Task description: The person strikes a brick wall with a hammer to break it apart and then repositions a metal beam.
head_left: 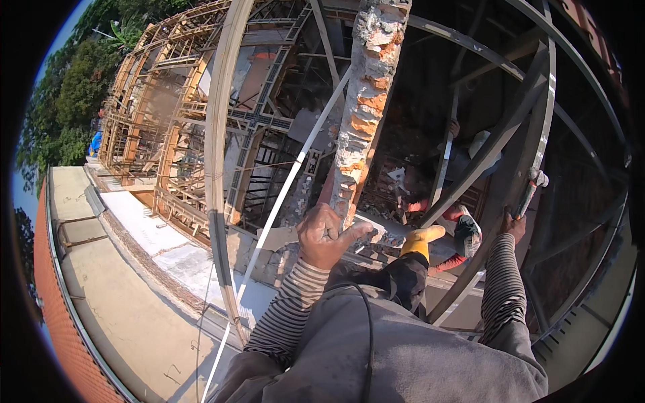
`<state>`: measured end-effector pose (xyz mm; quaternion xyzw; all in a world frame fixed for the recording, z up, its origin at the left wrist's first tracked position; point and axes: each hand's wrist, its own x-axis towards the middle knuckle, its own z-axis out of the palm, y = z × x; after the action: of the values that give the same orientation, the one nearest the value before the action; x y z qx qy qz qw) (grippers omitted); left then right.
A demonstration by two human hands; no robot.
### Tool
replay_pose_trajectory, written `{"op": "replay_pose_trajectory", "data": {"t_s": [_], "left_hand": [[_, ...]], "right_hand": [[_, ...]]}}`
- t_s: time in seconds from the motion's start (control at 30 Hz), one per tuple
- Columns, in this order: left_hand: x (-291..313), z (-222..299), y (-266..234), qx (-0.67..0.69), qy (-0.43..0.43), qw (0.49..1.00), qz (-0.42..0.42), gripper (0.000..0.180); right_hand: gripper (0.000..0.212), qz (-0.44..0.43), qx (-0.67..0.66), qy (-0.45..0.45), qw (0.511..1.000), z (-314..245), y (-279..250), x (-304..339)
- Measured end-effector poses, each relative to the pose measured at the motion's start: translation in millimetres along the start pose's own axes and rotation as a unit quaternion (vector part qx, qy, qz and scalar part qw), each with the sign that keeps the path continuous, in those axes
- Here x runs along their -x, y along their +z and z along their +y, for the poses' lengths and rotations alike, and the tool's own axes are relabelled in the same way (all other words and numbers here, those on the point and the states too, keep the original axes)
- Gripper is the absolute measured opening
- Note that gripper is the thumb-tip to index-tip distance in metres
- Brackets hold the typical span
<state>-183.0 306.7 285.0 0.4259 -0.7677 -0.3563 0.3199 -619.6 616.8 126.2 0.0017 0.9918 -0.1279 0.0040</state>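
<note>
Brickwork (pixel 366 114) looks ragged, chipped, patchy orange and grey.

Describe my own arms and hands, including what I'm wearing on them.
Your left hand and right hand are ungloved. Long sleeves with narrow dark and light stripes cover your forearms, with a plain grey top over them. A thin dark cord runs down its front.

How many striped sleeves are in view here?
2: the left striped sleeve, below the left hand at the broken brick wall; the right striped sleeve, below the right hand holding a hammer-like tool. Others could be hidden.
</note>
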Motion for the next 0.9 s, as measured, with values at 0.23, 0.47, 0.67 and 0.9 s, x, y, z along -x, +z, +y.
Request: {"op": "replay_pose_trajectory", "data": {"t_s": [0.23,0.47,0.67,0.9], "left_hand": [[-60,80,-14,0.033,0.308,0.948,0.067,0.066],[-66,101,-24,-0.307,0.386,0.87,-0.003,0.084],[-77,153,-25,-0.235,0.264,0.934,-0.05,0.073],[-96,174,-13,-0.101,0.426,0.897,-0.064,0.069]], "right_hand": [[0.063,-0.017,0.022,0.057,0.998,14,15,-15],[0.055,-0.039,-0.012,0.079,0.996,-20,-11,7],[0.044,-0.044,-0.021,0.088,0.995,-27,-21,12],[0.046,-0.048,-0.012,0.104,0.993,-36,-29,17]]}}
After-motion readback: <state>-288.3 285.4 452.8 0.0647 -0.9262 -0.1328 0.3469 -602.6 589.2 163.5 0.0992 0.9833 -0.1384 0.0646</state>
